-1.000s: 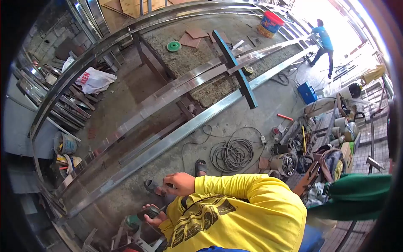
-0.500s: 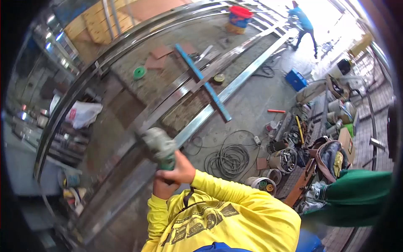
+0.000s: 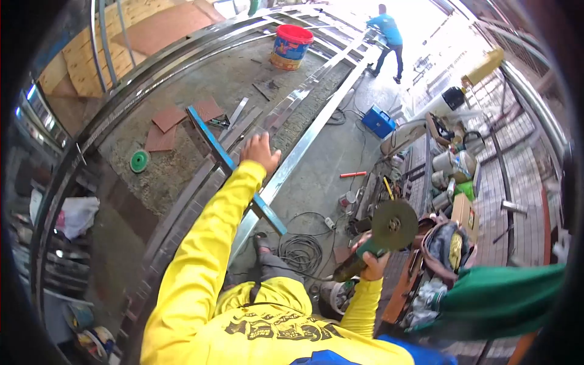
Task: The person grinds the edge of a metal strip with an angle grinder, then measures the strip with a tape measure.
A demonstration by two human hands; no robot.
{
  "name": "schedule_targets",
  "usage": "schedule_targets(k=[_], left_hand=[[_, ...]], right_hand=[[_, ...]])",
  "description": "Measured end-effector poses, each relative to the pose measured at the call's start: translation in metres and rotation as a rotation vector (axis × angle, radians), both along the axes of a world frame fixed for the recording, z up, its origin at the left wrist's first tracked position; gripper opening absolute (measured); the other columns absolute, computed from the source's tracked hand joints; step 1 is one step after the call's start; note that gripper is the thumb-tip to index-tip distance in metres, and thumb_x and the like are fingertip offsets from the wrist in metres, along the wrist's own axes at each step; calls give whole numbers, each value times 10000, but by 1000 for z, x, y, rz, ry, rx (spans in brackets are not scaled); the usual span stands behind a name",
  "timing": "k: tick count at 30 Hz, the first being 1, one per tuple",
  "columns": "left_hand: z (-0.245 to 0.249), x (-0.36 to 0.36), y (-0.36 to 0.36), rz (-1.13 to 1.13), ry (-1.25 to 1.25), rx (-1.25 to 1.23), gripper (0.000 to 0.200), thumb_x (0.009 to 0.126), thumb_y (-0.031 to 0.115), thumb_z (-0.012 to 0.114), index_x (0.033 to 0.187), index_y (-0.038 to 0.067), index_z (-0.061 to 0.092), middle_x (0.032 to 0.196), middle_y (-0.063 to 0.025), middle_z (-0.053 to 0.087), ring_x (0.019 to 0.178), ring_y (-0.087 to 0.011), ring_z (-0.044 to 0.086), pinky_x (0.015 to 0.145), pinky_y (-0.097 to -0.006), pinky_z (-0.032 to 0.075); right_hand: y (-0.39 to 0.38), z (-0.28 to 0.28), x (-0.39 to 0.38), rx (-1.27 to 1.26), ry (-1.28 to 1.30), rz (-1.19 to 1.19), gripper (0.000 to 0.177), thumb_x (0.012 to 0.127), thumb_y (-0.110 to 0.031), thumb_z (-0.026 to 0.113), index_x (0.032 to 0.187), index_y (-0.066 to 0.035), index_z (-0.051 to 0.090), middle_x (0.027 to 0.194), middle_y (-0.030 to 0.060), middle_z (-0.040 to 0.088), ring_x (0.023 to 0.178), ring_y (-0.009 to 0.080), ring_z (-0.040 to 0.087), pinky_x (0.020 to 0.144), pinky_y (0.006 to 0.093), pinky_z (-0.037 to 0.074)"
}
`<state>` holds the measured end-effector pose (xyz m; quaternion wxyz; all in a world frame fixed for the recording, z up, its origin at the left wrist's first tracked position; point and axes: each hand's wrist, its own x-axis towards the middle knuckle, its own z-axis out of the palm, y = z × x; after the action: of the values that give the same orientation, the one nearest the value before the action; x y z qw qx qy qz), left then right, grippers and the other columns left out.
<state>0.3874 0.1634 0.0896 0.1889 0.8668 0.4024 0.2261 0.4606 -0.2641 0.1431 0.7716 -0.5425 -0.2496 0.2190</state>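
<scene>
My right hand (image 3: 375, 266) is wrapped round the green body of an angle grinder (image 3: 354, 260), held out to the right of my body. Its large flat disc (image 3: 395, 224) faces up toward me. Stretched forward over the metal bars, my left hand (image 3: 260, 153) has its fingers apart and holds nothing. Beneath and around it run long steel bars (image 3: 310, 135). A blue bar (image 3: 210, 139) lies crosswise over them, passing partly behind my left sleeve.
Brown tiles (image 3: 163, 129) and a green disc (image 3: 139, 161) lie on the floor at left. A red-rimmed bucket (image 3: 292, 48) stands beyond. Coiled cable (image 3: 301, 254) lies near my feet. A blue box (image 3: 378, 121) and a person (image 3: 387, 39) are farther off. Tools and containers crowd the right.
Both hands were together at the grinder over the bars. Now my right hand has carried it to the right, and my left hand has come off and reached forward. The view has shifted.
</scene>
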Motion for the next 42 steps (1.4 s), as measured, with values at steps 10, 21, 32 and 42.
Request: schedule_targets(k=[10,21,32,42], left_hand=[[-48,76,89,168,333,-501,498,925,438,661,1274,87,606,1248,-233,665,1186,-404,627,1015,-506,488],[14,-135,78,266,426,-381,573,901,521,668,1207,44,590,1106,-266,690,1103,-456,626,939,-541,483],[-10,-413,-57,599,666,-538,347,823,376,758,1040,122,663,1038,-121,731,1057,-380,647,931,-494,474],[-30,-481,-93,787,689,-478,279,763,207,815,979,100,673,992,-100,722,1030,-370,637,935,-504,472]], right_hand=[[31,-30,100,-158,249,52,640,713,-196,822,1242,3,521,956,143,633,808,271,671,726,402,587],[143,-67,151,-298,226,397,493,689,-190,754,1098,28,588,868,130,660,738,255,685,683,380,578],[210,-63,146,-368,255,645,437,692,-184,739,1052,34,624,831,104,673,704,224,666,677,349,539],[242,-81,145,-462,266,763,547,705,-224,780,1165,1,589,993,36,615,872,152,587,801,319,497]])
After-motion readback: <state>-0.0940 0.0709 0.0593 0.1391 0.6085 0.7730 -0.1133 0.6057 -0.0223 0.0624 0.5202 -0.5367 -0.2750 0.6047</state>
